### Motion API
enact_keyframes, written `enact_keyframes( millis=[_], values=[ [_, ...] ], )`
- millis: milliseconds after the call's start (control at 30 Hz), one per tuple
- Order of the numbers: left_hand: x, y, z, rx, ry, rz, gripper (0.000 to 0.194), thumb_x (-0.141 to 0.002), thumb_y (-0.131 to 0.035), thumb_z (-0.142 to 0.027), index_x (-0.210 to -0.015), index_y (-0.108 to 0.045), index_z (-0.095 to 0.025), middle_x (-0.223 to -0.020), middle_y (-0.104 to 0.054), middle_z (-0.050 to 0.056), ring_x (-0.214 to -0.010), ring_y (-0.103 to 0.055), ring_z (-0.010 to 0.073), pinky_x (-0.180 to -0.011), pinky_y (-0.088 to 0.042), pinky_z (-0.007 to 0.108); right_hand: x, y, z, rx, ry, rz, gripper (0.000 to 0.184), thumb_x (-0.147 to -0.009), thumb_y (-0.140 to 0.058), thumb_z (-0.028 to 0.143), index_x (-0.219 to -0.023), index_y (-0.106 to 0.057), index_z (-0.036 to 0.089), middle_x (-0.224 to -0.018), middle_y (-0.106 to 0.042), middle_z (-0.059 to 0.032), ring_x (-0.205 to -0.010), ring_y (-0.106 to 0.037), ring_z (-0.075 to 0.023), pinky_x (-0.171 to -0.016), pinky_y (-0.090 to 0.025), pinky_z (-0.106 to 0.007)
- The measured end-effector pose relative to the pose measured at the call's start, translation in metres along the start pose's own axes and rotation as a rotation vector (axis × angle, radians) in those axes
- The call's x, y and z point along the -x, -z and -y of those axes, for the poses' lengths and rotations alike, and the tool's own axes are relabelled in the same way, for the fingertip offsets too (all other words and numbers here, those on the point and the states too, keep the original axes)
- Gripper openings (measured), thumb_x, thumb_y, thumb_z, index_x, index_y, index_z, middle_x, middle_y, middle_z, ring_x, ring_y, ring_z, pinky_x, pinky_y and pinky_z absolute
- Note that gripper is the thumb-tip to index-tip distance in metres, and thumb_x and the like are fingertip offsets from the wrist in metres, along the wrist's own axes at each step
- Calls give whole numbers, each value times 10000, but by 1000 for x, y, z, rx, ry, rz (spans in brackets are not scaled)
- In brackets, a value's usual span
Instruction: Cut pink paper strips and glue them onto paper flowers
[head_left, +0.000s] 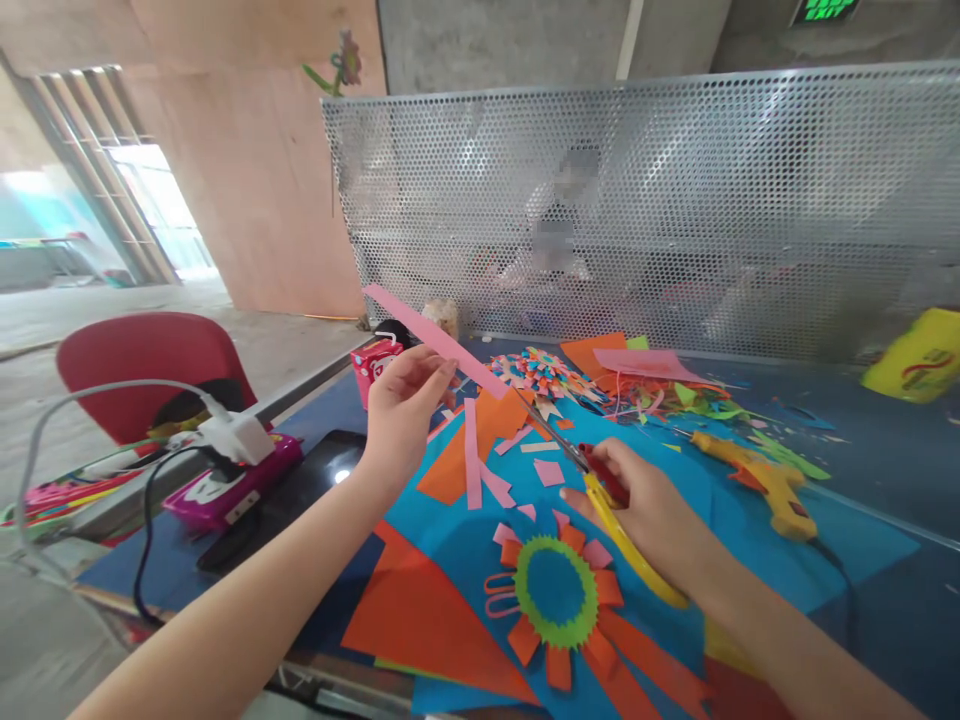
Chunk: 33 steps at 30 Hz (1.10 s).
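My left hand [405, 400] is raised over the table and pinches a long pink paper strip [427, 335] that slants up to the left. My right hand [645, 505] grips yellow-and-red scissors [611, 510], whose blades point up-left towards the strip's lower end. Below my hands lies a paper flower [556, 590] with a blue centre, a green jagged ring and orange and pink petals. It rests on blue paper [675, 470] and orange sheets [420, 610]. Loose pink strips [472, 455] lie beside it.
A yellow glue gun [757, 480] lies to the right. Coloured paper scraps [585, 375] pile up at the back by a perforated metal screen [637, 200], with a person behind it. On the left are a dark tablet [300, 490], a pink device with a white charger [232, 460], a red box [375, 365] and a red chair [142, 365].
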<state>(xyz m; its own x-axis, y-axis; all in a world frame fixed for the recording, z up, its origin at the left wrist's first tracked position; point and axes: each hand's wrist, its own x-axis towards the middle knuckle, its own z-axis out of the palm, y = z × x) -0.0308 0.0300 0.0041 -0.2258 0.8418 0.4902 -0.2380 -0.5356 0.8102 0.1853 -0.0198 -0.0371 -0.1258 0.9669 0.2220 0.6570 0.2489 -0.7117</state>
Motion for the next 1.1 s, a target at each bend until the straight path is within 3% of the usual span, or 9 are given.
enact_keyframes(
  millis=[433, 767, 1100],
  values=[
    [9, -5, 2, 113, 99, 124, 172, -658, -645, -158, -824, -601, -166, -569, -540, -32, -514, -481, 69, -456, -381, 204, -3, -2, -6, -65, -19, 78, 268, -689, -584, 421, -723, -416, 215, -657, -537, 34, -600, -491, -135, -508, -388, -235],
    [9, -7, 0, 168, 155, 73, 182, -621, -672, -163, -787, -597, -169, -559, -547, -34, -500, -475, 64, -454, -374, 198, -6, -2, -12, -100, -15, 80, 273, -693, -585, 414, -710, -407, 208, -677, -556, 20, -614, -527, -148, -521, -406, -246],
    [13, -8, 1, 155, 181, 71, 194, -615, -677, -152, -791, -596, -166, -564, -550, -35, -498, -475, 62, -462, -389, 202, -2, -3, -8, -118, 0, 123, 294, -682, -593, 412, -687, -379, 211, -647, -502, 39, -585, -477, -126, -519, -402, -242]
  ],
)
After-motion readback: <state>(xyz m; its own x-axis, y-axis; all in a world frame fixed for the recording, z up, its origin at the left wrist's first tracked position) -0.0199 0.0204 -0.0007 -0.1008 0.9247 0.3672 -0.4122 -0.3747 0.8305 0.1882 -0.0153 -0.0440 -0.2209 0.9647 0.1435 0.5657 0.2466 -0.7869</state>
